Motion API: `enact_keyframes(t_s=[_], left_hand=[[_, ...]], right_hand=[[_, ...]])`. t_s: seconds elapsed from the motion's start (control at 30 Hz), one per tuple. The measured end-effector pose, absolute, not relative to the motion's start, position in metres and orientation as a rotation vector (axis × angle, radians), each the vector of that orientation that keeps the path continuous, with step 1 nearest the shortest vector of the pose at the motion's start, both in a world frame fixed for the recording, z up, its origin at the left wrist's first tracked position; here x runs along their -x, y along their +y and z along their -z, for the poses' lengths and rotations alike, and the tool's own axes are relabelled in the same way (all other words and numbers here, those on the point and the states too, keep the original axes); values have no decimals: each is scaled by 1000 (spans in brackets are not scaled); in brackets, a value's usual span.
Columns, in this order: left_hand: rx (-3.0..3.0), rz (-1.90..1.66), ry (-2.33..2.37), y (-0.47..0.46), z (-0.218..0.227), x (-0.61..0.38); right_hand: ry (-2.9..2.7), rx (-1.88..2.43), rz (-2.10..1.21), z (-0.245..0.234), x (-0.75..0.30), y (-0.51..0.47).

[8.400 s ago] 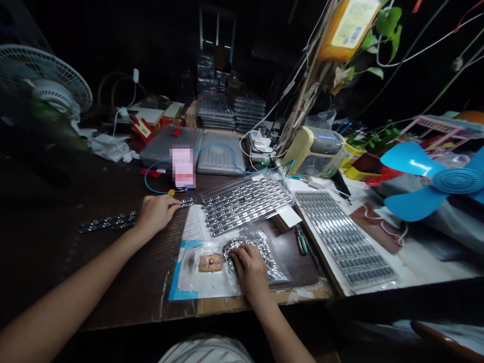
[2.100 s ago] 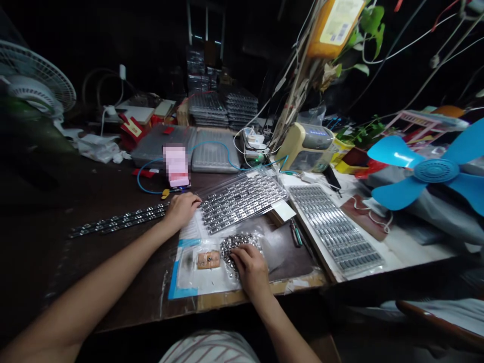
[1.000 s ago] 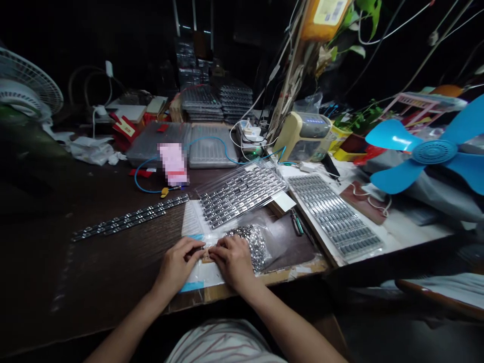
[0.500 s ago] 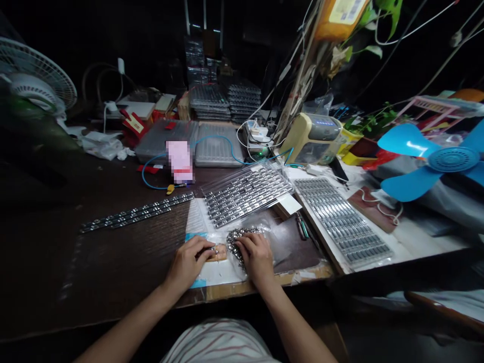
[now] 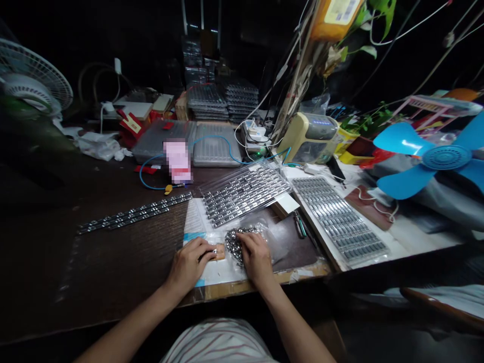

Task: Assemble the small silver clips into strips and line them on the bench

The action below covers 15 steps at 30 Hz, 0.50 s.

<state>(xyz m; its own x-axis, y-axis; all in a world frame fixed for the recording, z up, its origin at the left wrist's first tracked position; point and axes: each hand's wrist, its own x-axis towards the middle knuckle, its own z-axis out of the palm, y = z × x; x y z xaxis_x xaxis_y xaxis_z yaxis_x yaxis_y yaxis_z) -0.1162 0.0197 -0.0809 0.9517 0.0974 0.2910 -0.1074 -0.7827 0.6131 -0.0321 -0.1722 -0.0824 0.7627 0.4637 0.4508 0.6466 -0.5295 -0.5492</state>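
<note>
My left hand (image 5: 189, 263) pinches a small shiny metal part (image 5: 215, 251) between thumb and fingertips, at the left end of a small light-brown block (image 5: 220, 253). The block lies on a white sheet (image 5: 223, 275) near the table's front edge. Just right of it is a heap of small shiny metal parts (image 5: 233, 244) on clear plastic. My right hand (image 5: 257, 256) rests over the heap with curled fingers dipping into it; what they hold is too small to make out.
Beyond the hands lies a clear tray with rows of metal parts (image 5: 245, 194); separate strips (image 5: 136, 213) lie to its left. Another filled tray (image 5: 338, 217) is at right, beside a blue-bladed fan (image 5: 440, 157). A phone (image 5: 177, 160) and a green-handled tool (image 5: 300, 227) lie about.
My right fingers have shifted slightly in the heap, the index finger reaching further left. My left hand stays at the block. The whole view has moved a little.
</note>
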Motion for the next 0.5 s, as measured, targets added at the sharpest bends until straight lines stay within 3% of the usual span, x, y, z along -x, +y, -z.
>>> enact_keyframes(t_s=[0.5], left_hand=[[-2181, -514, 148, 28, 75, 114]], right_hand=[[-824, 2381, 366, 72, 31, -171]])
